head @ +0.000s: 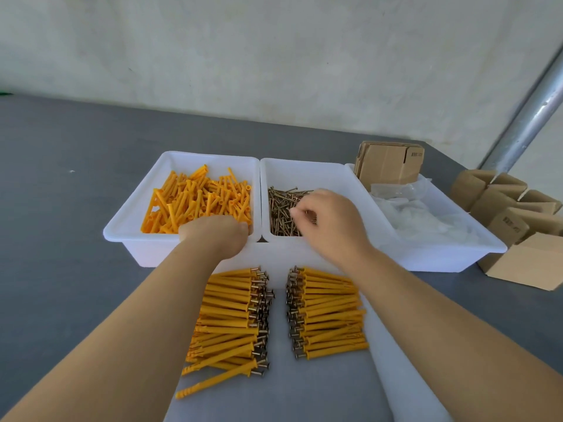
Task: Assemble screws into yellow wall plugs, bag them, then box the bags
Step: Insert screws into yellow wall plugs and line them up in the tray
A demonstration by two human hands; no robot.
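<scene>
Fingers (297, 212) of the right hand (330, 225) curl over the screws (281, 208) in the middle tray (307, 172), seemingly pinching one. The left hand (214, 236) reaches into the near edge of the yellow wall plugs (198, 202) in the left tray (134, 214); its fingers are hidden. Two rows of assembled plugs (329, 312) lie nearer on the surface (61, 178). Bags (426, 214) fill the right tray (457, 257); cardboard boxes (515, 214) stand far right.

Plugs (198, 201) lie in the bin beyond the left fingers (236, 228). Screws (281, 210) lie in the bin under the right fingers (300, 211).
</scene>
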